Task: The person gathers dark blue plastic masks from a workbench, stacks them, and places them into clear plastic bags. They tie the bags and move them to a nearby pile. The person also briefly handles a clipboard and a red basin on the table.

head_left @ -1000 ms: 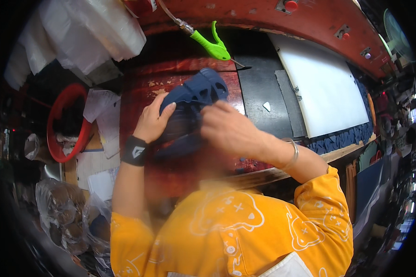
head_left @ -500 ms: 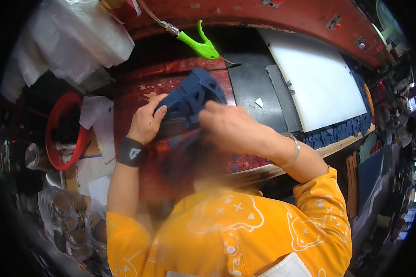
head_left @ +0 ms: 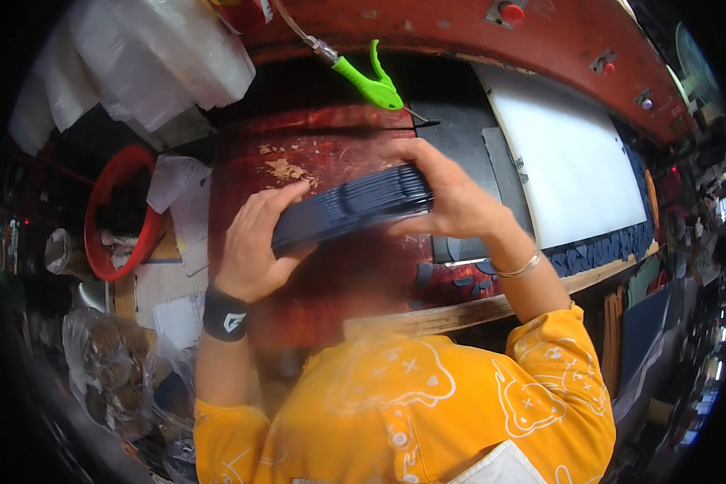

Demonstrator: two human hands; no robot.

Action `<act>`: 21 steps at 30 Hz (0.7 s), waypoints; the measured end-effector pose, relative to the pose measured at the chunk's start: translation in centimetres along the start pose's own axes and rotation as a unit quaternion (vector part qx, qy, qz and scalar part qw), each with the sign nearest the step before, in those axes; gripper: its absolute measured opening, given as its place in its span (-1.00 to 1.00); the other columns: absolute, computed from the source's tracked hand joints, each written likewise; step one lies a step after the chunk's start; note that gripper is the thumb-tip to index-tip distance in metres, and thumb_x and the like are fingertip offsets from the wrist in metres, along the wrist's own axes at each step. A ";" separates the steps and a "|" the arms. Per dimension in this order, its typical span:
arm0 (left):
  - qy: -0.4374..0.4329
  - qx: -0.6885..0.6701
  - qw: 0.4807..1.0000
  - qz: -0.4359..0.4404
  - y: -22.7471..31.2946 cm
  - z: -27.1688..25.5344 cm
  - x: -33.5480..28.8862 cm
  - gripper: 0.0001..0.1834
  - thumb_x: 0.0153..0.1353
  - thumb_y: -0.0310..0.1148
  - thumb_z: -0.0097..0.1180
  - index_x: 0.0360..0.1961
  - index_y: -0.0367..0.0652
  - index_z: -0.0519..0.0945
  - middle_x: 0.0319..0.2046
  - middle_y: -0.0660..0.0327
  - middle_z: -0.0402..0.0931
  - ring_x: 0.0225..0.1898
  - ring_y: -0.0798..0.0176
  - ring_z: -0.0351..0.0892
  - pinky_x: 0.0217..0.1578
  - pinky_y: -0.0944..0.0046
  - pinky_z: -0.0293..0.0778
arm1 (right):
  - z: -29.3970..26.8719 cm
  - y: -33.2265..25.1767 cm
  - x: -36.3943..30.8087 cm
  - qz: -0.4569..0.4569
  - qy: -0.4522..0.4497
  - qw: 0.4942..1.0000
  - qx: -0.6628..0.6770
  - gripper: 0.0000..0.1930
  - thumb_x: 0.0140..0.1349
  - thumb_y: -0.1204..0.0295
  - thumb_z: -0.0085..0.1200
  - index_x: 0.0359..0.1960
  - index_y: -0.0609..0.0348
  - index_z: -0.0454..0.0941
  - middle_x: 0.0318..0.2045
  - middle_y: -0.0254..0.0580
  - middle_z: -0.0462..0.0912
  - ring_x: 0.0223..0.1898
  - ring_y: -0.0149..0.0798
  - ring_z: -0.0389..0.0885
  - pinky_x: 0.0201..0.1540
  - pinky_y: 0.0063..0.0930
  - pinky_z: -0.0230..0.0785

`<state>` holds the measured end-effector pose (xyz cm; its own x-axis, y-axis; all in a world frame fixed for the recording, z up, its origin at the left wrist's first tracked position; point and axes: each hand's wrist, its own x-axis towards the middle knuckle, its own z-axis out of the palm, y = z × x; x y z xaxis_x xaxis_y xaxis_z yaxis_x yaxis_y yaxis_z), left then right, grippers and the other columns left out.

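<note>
A stack of thin dark blue cut pieces is raised above the worn red work surface, its layered edges facing me. Wrapped around the stack's left end is my left hand, thumb below and fingers above. My right hand clasps the other end, with the thumb on the near side and the fingers over the far side. Small dark blue scraps lie near the bench's front edge, close below my right wrist.
A green air blow gun hangs beyond the hands on a hose. To the right are a black mat and a thick white board over blue offcuts. A red round container and clear plastic bags stand left.
The blue stack has turned from upright and openwork-side out to lying lengthwise, edges toward me. My right hand has gone from a closed fist beside it to holding its right end.
</note>
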<state>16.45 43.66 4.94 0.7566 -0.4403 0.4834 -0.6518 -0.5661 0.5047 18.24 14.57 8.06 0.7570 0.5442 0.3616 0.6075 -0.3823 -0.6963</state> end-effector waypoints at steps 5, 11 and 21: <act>-0.087 -0.120 0.960 -0.236 -1.9 2.0 -1.3 -0.07 -0.25 -0.61 0.42 0.25 -0.11 0.29 -0.06 0.21 0.40 -0.03 0.29 0.44 0.02 0.32 0.35 | 1.2 2.0 -1.1 0.160 -0.077 0.984 0.013 -0.09 -0.19 0.37 0.45 0.26 0.14 0.21 0.07 0.09 0.47 0.10 0.01 0.45 0.16 -0.30 0.29; -0.011 0.016 0.997 -0.070 -2.5 2.6 -1.5 0.04 -0.27 -0.33 0.50 0.30 -0.15 0.22 0.15 0.03 0.30 0.19 0.10 0.32 0.21 0.18 0.23 | 2.4 2.3 -2.1 0.054 0.066 0.995 0.053 0.06 -0.21 0.31 0.47 0.35 0.15 0.05 0.27 0.11 0.20 0.29 0.01 0.23 0.28 -0.26 0.13; 0.051 -0.033 0.995 -0.077 -1.8 3.8 0.1 -0.28 -0.23 -0.41 0.47 0.07 -0.13 0.49 -0.10 0.08 0.59 -0.06 0.10 0.59 -0.01 0.20 0.47 | 3.7 3.9 -3.2 0.037 0.099 0.985 0.137 -0.10 -0.10 0.36 0.38 0.33 0.11 0.16 0.20 0.00 0.35 0.23 -0.07 0.33 0.27 -0.28 0.16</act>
<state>17.86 41.93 1.36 0.8410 -0.2765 0.4651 -0.5328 -0.5730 0.6228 17.35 14.11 1.90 0.8455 0.3559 0.3980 0.4813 -0.1854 -0.8567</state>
